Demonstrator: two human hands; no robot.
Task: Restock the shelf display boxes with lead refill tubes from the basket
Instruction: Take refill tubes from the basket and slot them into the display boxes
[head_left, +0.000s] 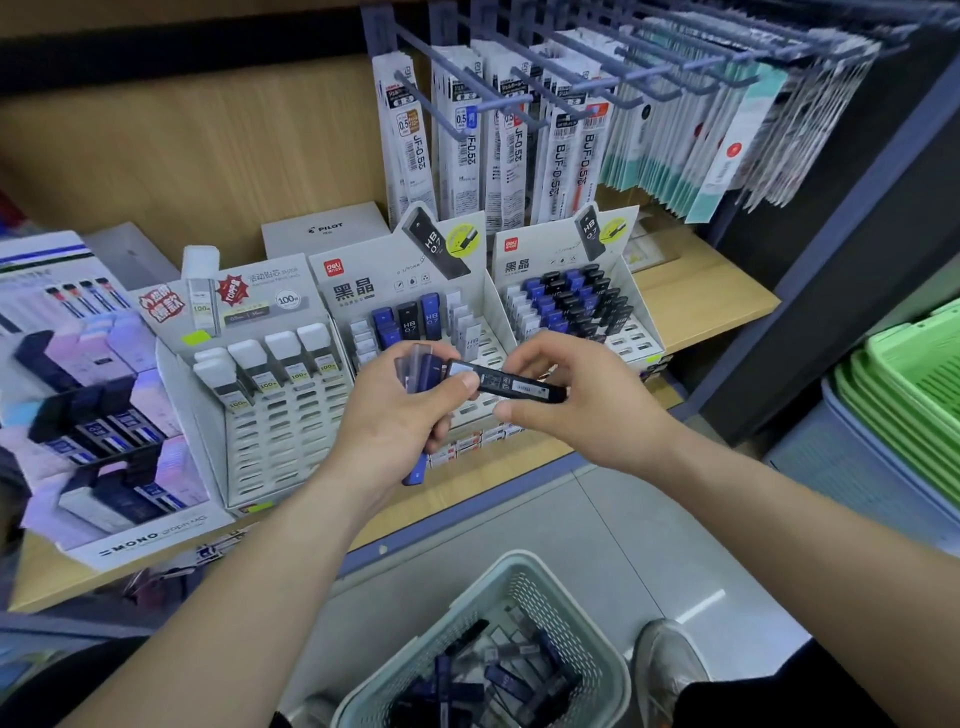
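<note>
My left hand grips a bundle of several blue and clear lead refill tubes, one blue end sticking out below. My right hand pinches a black lead tube that lies sideways between both hands; my left thumb touches its left end. Behind the hands stands the middle display box, partly filled with blue, black and white tubes. A fuller display box stands to its right. On the floor below sits the pale basket with several loose tubes.
A white-capped tube display and a MONO box stand at the left of the wooden shelf. Refill packets hang from hooks above. Stacked green baskets are at the right. My shoe is beside the basket.
</note>
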